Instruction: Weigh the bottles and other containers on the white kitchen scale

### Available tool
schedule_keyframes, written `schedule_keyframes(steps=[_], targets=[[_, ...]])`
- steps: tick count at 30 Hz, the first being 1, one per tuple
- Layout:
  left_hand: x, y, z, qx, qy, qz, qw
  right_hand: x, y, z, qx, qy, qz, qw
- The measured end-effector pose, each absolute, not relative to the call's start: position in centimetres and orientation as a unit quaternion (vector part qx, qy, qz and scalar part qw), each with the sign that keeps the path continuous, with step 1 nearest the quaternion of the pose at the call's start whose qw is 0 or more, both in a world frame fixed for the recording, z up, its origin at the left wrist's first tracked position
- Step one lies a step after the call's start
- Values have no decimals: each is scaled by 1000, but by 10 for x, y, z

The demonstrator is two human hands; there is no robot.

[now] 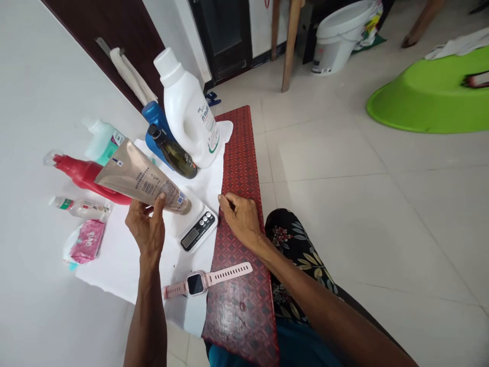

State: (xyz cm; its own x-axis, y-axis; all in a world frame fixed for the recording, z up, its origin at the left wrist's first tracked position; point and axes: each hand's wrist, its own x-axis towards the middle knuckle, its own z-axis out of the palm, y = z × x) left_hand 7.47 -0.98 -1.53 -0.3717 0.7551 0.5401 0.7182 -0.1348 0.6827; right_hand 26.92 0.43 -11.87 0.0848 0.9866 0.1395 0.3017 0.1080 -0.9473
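My left hand [148,224] grips a beige squeeze tube [139,173] near its lower part, thumb on the front. The tube leans, its capped end down over the white kitchen scale [198,229]; whether the cap touches the plate I cannot tell. The scale's display looks blank. Resting at the edge of the white sheet, over the red patterned tabletop [237,153], my right hand [241,216] has its fingers curled in, with nothing visible in them. Nearer to me lies a smartwatch [195,284] with a pink strap, stretched out flat.
Behind the scale stand a large white detergent jug [189,107], a dark pump bottle [173,153] and a blue bottle [155,114]. Along the wall are a red bottle [82,173], a clear bottle [86,208] and a pink packet [87,241]. A green basin [420,97] sits right.
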Motion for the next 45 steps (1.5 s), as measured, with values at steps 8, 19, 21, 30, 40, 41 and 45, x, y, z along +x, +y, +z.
schedule_keyframes(steps=[8, 19, 21, 30, 40, 41, 45], targets=[[134, 34, -24, 625, 559, 533, 115, 269, 5, -120, -575, -600, 339, 441], [146, 111, -58, 641, 605, 471, 38, 270, 5, -122, -574, -601, 334, 445], [145, 111, -56, 641, 610, 462, 57, 270, 5, -123, -567, -597, 335, 458], [139, 91, -57, 635, 588, 484, 131, 272, -1, -128, -567, -592, 332, 467], [-25, 13, -46, 488, 677, 547, -64, 274, -1, -127, -598, -587, 358, 412], [-53, 10, -44, 442, 704, 544, -113, 273, -1, -125, -602, -585, 359, 408], [-152, 18, -29, 312, 795, 480, -200, 271, 1, -119, -624, -576, 346, 399]])
